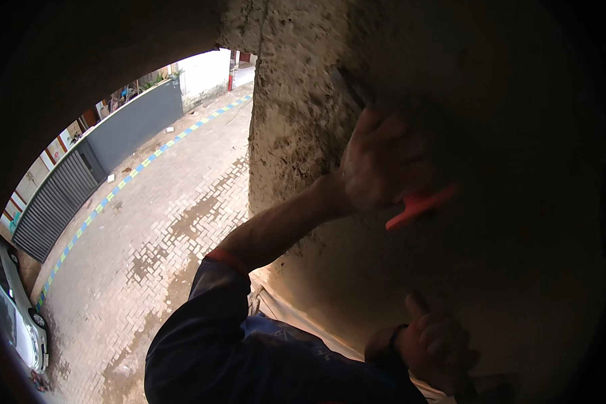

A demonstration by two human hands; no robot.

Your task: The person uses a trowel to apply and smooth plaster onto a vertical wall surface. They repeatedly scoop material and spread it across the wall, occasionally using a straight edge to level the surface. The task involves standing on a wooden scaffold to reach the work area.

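Observation:
My left hand [387,158] is raised and closed around a chisel [350,89] with an orange hand guard [421,206]. The chisel's dark metal end points up and left, close to the rough plaster wall [293,101]; whether its tip touches is hard to tell. Lower down, my right hand [439,347] grips the handle of a hammer [417,304], whose butt end sticks out above the fist. Its head, toward the lower edge, is nearly lost in shadow. The two hands are well apart.
Deep shadow covers the wall on the right. At the left, far below, lies a paved street [175,222] with a blue and yellow kerb line [131,176], a grey gate [57,202] and a parked car [17,316]. A pale ledge or sheet [303,320] runs behind my body.

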